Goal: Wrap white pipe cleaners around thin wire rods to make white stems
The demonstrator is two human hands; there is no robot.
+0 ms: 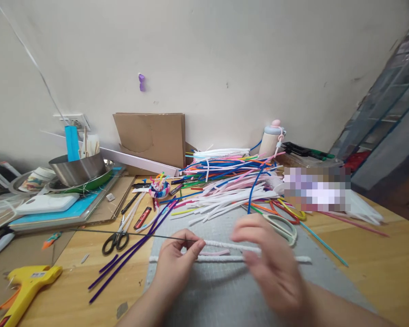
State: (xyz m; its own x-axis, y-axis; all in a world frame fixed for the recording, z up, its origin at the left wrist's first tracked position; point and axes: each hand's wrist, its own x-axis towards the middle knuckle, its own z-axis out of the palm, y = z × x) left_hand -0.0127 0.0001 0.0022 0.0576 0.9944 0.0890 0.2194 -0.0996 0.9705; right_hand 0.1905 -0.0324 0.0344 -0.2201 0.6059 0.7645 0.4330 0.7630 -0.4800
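Observation:
My left hand (180, 259) pinches a thin dark rod (146, 234) between thumb and forefinger. To the right of that pinch, a white fuzzy covering (221, 245) runs along the same line, apparently wound on the rod. My right hand (276, 263) is near the covering's right end, smeared by motion; its thumb and fingers look curved, and whether they grip anything is unclear. Below both hands, a longer white fuzzy stick (303, 260) lies across the grey cutting mat (225, 295). A short pale pink pipe cleaner (221, 252) shows between the two white pieces.
Bundled pipe cleaners (221, 195) are heaped behind the mat. Black-handled scissors (115, 243) and purple pipe cleaners (122, 263) lie left. Pale-handled scissors (288, 229) sit behind my right hand. A yellow glue gun (34, 281), metal pot (78, 170), cardboard (150, 141) and bottle (271, 141) stand around.

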